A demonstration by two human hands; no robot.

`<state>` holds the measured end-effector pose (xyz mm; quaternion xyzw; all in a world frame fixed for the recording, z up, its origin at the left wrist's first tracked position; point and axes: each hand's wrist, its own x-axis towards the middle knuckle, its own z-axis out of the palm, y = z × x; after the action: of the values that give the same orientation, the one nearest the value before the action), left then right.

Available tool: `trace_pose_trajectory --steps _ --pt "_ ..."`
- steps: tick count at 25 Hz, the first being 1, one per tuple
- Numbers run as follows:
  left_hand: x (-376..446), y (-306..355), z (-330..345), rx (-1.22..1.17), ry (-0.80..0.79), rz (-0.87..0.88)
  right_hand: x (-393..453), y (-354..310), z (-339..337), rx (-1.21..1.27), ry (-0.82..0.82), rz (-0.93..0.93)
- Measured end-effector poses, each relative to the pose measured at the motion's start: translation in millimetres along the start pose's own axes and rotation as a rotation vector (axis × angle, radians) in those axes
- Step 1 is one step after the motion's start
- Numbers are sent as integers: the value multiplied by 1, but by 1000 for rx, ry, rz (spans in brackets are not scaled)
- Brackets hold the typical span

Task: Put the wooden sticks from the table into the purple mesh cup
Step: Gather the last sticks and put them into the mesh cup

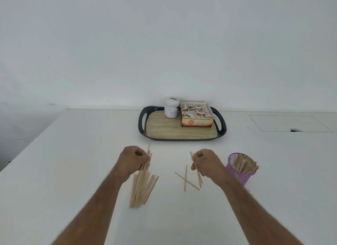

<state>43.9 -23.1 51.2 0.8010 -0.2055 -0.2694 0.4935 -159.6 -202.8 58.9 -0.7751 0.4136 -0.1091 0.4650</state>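
On the white bench, nearest me, the left hand was closed around a thick bundle of wooden sticks, their lower ends fanned on the surface. Two crossed sticks lay between the hands. The right hand pinched a few sticks. Just beside it stood the purple mesh cup, already holding sticks. Farther back sat a tray carrying a jar and a tea box.

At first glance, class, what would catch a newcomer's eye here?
Two hands at the centre: the left hand grips a big bundle of sticks, the right hand a few. A purple cup stuffed with sticks stands at the right, and two crossed sticks lie between the hands.
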Motion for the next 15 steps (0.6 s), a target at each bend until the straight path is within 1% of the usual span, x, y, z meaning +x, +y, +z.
trace_pose_trajectory --steps 3,8,12,15 --pt "-2 33 37 -156 -113 4 4 7 -36 96 108 34" --pt "-6 76 111 -305 -254 -3 4 31 -98 255 337 64" --pt "-12 103 167 -346 -330 12 -6 45 -130 296 531 49" --pt "-18 117 202 -350 -359 35 -15 52 -139 269 632 31"
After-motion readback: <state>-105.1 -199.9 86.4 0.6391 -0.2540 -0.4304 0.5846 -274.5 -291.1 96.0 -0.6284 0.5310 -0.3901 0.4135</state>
